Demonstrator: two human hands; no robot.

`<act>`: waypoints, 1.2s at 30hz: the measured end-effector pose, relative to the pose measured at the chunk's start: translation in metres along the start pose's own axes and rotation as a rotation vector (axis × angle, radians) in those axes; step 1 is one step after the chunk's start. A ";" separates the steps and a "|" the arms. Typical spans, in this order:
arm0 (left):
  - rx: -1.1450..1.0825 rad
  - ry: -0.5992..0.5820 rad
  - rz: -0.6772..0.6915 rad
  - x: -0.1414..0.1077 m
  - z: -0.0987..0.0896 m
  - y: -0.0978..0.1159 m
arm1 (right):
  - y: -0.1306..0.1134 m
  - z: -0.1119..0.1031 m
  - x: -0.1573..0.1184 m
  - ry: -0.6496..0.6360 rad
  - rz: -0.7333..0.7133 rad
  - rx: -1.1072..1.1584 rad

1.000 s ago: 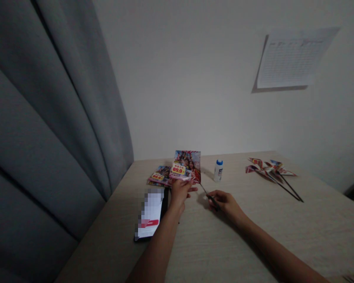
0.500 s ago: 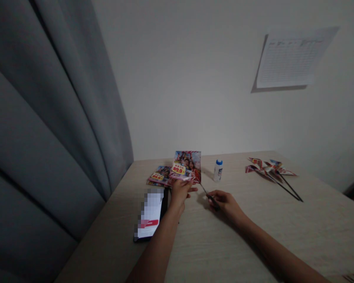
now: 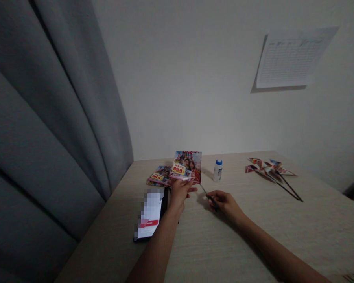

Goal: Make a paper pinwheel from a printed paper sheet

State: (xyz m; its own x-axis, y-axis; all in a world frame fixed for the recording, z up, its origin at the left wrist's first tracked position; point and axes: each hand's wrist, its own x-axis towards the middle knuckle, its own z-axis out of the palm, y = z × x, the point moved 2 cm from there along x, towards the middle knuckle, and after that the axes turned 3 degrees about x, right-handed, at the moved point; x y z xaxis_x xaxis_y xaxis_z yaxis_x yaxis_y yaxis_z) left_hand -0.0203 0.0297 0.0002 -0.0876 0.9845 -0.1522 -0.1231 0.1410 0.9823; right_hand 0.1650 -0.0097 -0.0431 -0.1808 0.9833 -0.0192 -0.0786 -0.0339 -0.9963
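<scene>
My left hand [image 3: 181, 191] grips the lower edge of a colourful printed paper sheet [image 3: 188, 163], which is tilted up above the table and shows "89.9" on a yellow patch. In my right hand [image 3: 222, 201] is a pair of scissors [image 3: 211, 200], with the fingers closed round the dark handles. The blades point up and left and meet the lower right corner of the sheet. To the left of the sheet lies a small stack of similar printed sheets [image 3: 159, 176], partly covered by it.
A phone [image 3: 150, 220] with a lit screen lies by my left forearm. Behind the scissors stands a white bottle with a blue cap [image 3: 218, 171]. Paper pinwheels [image 3: 268, 169] on dark sticks lie at the right. A grey curtain [image 3: 61, 118] hangs along the left table edge.
The printed sheet has shifted very slightly to the right. Both hands and the scissors stay almost where they were.
</scene>
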 end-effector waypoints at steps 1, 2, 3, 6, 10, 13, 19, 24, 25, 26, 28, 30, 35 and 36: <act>0.000 -0.002 0.000 0.000 0.000 0.000 | 0.001 0.000 0.000 0.000 0.001 0.004; 0.001 -0.003 0.000 0.000 0.000 0.000 | 0.002 0.000 0.001 0.000 0.003 0.006; 0.002 -0.002 -0.003 0.000 0.000 0.000 | 0.003 0.000 0.001 0.000 0.005 0.004; 0.009 -0.006 -0.012 0.000 0.000 0.000 | 0.002 -0.001 0.001 0.009 0.003 -0.012; 0.014 -0.039 0.006 -0.002 0.001 0.000 | 0.000 0.000 0.001 0.014 0.001 0.004; 0.014 -0.047 0.009 -0.003 0.002 0.000 | -0.003 0.001 0.000 0.013 0.006 0.020; 0.014 -0.045 0.017 -0.003 0.002 0.000 | -0.010 0.004 -0.002 0.019 0.009 0.033; 0.009 -0.049 0.021 -0.001 0.001 -0.002 | -0.008 0.002 -0.002 0.017 0.010 0.022; 0.009 -0.049 0.021 -0.001 0.001 -0.002 | -0.007 0.002 -0.002 0.015 0.010 0.017; 0.009 -0.049 0.021 -0.001 0.001 -0.002 | -0.006 0.001 -0.002 0.014 0.011 0.015; 0.011 -0.051 0.023 -0.001 0.001 -0.003 | -0.005 0.001 -0.002 0.013 0.008 0.025; 0.013 -0.052 0.026 -0.001 0.001 -0.003 | -0.005 0.001 -0.001 0.006 0.002 0.042; 0.024 -0.051 0.010 -0.001 0.001 -0.002 | -0.006 0.001 -0.001 0.002 0.001 0.049; 0.025 -0.051 0.006 -0.001 0.001 -0.002 | -0.006 0.002 -0.002 0.004 0.001 0.054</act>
State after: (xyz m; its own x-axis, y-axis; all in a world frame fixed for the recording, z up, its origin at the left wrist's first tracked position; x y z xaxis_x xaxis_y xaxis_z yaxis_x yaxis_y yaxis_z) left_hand -0.0192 0.0289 -0.0017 -0.0373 0.9893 -0.1408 -0.0977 0.1366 0.9858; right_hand 0.1643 -0.0114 -0.0365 -0.1773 0.9839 -0.0207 -0.1314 -0.0446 -0.9903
